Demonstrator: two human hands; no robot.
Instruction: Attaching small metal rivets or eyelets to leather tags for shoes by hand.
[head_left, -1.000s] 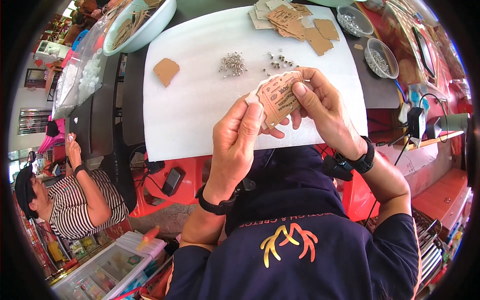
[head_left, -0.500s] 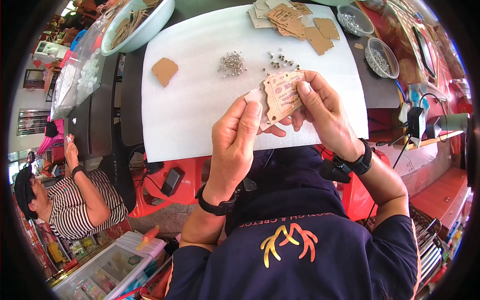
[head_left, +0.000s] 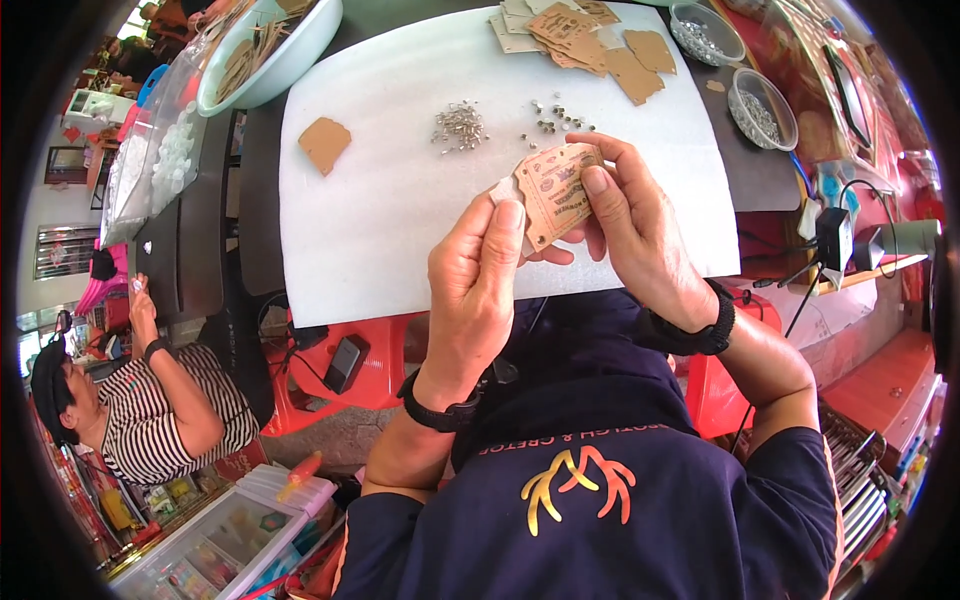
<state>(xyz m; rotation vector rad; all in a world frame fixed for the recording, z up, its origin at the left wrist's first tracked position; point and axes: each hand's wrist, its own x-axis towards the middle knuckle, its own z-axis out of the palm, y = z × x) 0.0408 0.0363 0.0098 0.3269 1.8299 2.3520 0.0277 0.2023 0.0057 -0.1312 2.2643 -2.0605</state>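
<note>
Over the front part of a white foam sheet [head_left: 380, 230], both my hands are raised around a thin tan card [head_left: 558, 195] with printing, a wavy edge and small corner holes. My right hand [head_left: 645, 225] is closed on its right side, thumb on the face. My left hand [head_left: 475, 265] pinches a pale flat piece [head_left: 507, 190] at the card's left edge; whether the two are joined I cannot tell. Beyond the hands lie a heap of small metal rivets [head_left: 460, 127] and scattered metal caps [head_left: 552, 120]. One plain tan card [head_left: 325, 146] lies at left.
A pile of tan cards [head_left: 560, 38] sits at the far side. Two clear bowls of metal parts [head_left: 706, 34] [head_left: 762, 112] stand right; a pale green basin [head_left: 325, 50] stands far left. A co-worker in a striped shirt [head_left: 175, 410] sits left. Cables and a black adapter [head_left: 833, 240] are at right.
The card has tilted and shifted slightly left between my hands, covering more of the pale piece. My right hand has moved a little left with it. Both hands keep their hold.
</note>
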